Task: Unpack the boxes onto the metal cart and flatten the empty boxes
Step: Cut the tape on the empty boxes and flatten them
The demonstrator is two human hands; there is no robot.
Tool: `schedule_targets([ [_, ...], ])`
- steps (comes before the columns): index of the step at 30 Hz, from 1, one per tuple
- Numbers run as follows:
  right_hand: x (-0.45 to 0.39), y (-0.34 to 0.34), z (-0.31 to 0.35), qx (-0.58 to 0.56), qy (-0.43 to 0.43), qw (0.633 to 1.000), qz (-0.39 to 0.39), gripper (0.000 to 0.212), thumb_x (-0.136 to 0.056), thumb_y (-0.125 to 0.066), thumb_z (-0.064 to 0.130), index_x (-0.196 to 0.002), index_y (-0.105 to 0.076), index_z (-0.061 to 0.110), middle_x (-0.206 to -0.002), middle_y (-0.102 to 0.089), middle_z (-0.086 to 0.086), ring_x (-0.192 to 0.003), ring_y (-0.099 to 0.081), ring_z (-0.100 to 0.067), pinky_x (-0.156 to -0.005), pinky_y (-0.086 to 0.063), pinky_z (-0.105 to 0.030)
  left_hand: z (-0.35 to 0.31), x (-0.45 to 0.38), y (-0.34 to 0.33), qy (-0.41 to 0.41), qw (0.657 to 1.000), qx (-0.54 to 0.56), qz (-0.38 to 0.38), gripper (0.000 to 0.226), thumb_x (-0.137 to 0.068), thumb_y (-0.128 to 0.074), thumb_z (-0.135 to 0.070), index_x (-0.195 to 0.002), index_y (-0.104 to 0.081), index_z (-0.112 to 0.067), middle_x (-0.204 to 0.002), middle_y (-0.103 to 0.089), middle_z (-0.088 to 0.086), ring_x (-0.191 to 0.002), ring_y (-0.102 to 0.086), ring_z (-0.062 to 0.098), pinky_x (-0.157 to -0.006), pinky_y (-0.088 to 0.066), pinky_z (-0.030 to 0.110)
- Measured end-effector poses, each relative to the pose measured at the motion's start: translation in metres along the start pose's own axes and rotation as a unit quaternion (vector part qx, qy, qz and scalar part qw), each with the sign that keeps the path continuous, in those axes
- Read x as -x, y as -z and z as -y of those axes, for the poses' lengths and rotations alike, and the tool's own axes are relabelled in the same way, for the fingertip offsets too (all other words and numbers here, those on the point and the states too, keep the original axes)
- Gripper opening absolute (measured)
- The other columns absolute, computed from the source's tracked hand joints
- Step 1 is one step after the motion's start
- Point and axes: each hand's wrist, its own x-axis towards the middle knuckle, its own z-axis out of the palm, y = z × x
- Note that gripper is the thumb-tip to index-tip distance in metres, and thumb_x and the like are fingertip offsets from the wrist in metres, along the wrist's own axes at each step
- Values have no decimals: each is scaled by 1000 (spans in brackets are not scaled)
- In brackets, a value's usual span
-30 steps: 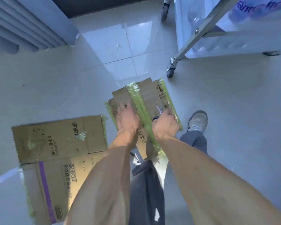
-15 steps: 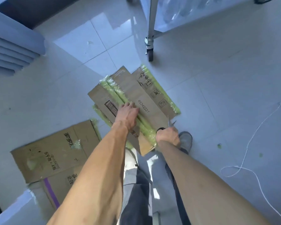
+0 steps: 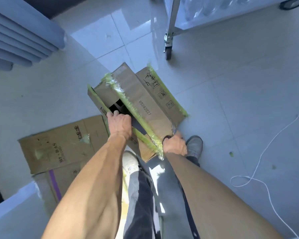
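- Here, in the head view, the box sat on the floor just in front of the person's shoes, its flaps edged with green tape and parted enough to show a dark gap.
- The left hand gripped the edge of the near-left flap, fingers curled over it into the gap.
- The right hand was closed round a dark handle, seemingly scissors, with the blade tip at the box's near corner.
- Two flattened boxes lay on the floor to the left, and a leg and wheel of the cart stood beyond the box.
- A white cord trailed across the floor to the right.
- Judged from this: the blade pointed close to the holding hand's side of the box, so a slip through the tape could nick fingers or anything left inside; the cord could catch a foot.
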Motion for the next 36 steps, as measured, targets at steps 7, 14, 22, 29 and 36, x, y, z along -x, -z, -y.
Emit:
schedule_targets([
  [7, 33, 14, 16, -35, 11, 999, -17, 45, -99, -44, 20, -140, -38, 4, -136, -48, -20, -123, -49, -36, -95, -42, -39, 18, 40, 12, 25, 994, 103, 34, 25, -71, -51, 4, -73, -60, -19, -69, -50, 0, -100, -46, 24, -90, -38, 41],
  [14, 56, 31, 26, -182, -119, 970, -106, 38, -86, -61, 21, -122, -57, 8, -116, -63, -21, -109, -61, -37, -91, -51, -40, 43, 64, 35, -105, 979, 176, 11, 18, -87, -59, -10, -99, -69, -18, -103, -60, 3, -109, -47, 23, -87, -49, 35],
  [22, 84, 41, 75, -164, 180, 958, -149, 44, -88, -62, 17, -131, -56, 23, -115, -56, -11, -112, -54, -30, -92, -43, -36, 78, 84, 38, 99, 979, 168, -55, 13, -93, -58, -36, -92, -64, -24, -85, -63, 2, -95, -50, 24, -81, -29, 36],
  [29, 68, 44, 87, 19, 312, 916, -249, 45, -90, -60, 17, -133, -48, 17, -121, -52, -11, -120, -45, -29, -95, -34, -40, 22, 79, 13, 86, 976, 197, -36, 24, -89, -51, -4, -105, -60, -20, -95, -68, 4, -96, -56, 28, -79, -31, 37],
  [36, 26, 25, 63, 32, 204, 947, -245, 36, -92, -58, 23, -126, -49, 18, -113, -55, -10, -108, -54, -29, -89, -36, -41, -15, 24, 7, 42, 955, 294, 5, 29, -95, -42, -21, -97, -68, -8, -101, -69, 19, -96, -64, 37, -77, -47, 33],
])
